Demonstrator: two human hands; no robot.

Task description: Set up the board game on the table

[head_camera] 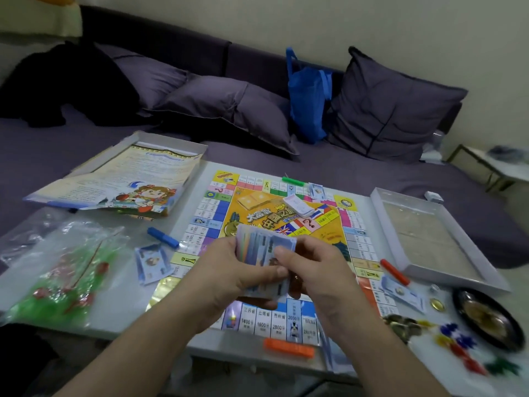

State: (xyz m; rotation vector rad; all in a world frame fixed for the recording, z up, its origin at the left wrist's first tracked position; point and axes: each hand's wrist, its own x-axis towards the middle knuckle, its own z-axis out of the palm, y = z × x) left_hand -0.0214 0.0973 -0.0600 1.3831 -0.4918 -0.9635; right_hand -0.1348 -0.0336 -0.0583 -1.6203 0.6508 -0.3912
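While the sofa [86, 156] runs behind, my tabletop [120, 305] carries the game; the board [217, 216] lies open at its middle so every edge can take a player's share. Beside it the box lid [169, 144] holds the rule sheet [137, 173], and on the right the box tray [429, 233] sits with nothing loose that I can see in it; a clear bag [57, 267] at my left keeps the green and red pieces together. I hold the money stack [266, 247] over the board's near side: my left hand [229, 279] curls round it from below, my right hand [312, 279] pinches the top notes with thumb and fingers, I judge to peel off a share. Small piles of notes already lie by the blue stick [163, 237], the red stick [395, 272] and the green stick [293, 181]; the orange stick [289, 348] looks still unserved. Cards [297, 206] rest mid-board; a dark dish [489, 319] and coloured tokens [458, 339] sit far right.
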